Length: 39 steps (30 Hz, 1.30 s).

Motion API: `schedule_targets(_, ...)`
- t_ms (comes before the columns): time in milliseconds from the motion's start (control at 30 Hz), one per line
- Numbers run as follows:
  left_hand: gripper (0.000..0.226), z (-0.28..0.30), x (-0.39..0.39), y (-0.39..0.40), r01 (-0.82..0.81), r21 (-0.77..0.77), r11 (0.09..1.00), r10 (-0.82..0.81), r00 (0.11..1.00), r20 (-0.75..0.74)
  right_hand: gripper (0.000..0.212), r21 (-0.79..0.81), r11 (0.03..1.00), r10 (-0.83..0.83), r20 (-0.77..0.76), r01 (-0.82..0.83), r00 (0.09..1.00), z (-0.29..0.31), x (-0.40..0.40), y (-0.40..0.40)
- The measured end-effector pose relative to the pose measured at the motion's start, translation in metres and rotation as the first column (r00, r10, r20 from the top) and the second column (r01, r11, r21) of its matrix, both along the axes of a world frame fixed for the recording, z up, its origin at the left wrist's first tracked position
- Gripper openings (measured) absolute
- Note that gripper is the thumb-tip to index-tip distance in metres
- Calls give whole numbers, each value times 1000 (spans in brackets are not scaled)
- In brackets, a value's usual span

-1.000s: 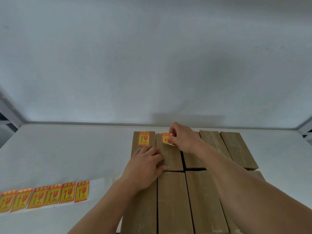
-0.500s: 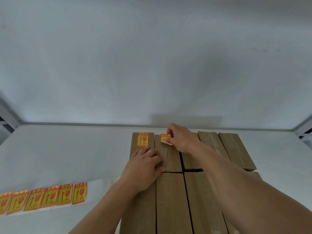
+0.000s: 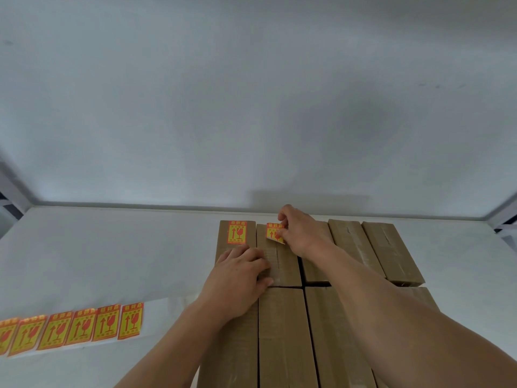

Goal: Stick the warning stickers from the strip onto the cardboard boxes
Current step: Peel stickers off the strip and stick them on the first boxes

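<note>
Several long brown cardboard boxes lie side by side in two rows on the white table. The far-left box (image 3: 223,239) carries a yellow-and-red warning sticker (image 3: 237,232) at its far end. My right hand (image 3: 303,233) pinches a second sticker (image 3: 274,233) at the far end of the neighbouring box (image 3: 282,264); its near edge still curls up off the cardboard. My left hand (image 3: 237,278) lies flat, fingers spread, across the near ends of these two boxes. The sticker strip (image 3: 75,329), with several stickers on white backing, lies at the left front.
A pale wall (image 3: 251,107) rises right behind the boxes. Two more plain boxes (image 3: 377,247) stand at the far right, others (image 3: 282,337) in the near row. Bare white table (image 3: 112,253) stretches to the left, and metal frame parts show at both far corners.
My right hand has kept the sticker at the far end of the second box, shifting only slightly. The left hand stays pressed on the boxes. The view has drifted a little.
</note>
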State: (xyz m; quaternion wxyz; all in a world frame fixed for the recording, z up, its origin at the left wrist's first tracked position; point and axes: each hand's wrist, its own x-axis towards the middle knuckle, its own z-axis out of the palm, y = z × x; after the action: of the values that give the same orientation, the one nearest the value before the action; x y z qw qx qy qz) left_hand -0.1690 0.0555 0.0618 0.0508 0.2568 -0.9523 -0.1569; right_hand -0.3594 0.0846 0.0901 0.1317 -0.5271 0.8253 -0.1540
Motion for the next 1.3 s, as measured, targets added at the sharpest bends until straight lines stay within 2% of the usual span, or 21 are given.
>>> schedule_targets(100, 42, 0, 1, 0, -7, -6, 1000, 7, 1000, -1, 21, 7, 999, -33, 61, 33, 998, -1, 0, -1)
schedule_targets(500, 39, -1, 1, 0, -22, -8, 1000, 22, 1000, -19, 11, 93, 995, 13, 239, -36, 971, 11, -12, -6)
schedule_targets(833, 39, 0, 1, 1, -18, 2, 1000, 18, 1000, -18, 8, 119, 992, 8, 195, -32, 981, 6, -9, -11)
schedule_targets(1133, 40, -1, 0, 2, -18, -4, 1000, 17, 1000, -23, 8, 123, 992, 2, 76, -11, 997, 1, -1, -8)
schedule_targets(1300, 40, -2, -1, 2, -19, -7, 1000, 19, 1000, -20, 16, 47, 999, -5, -6, 5, 1000, -1, 2, -5)
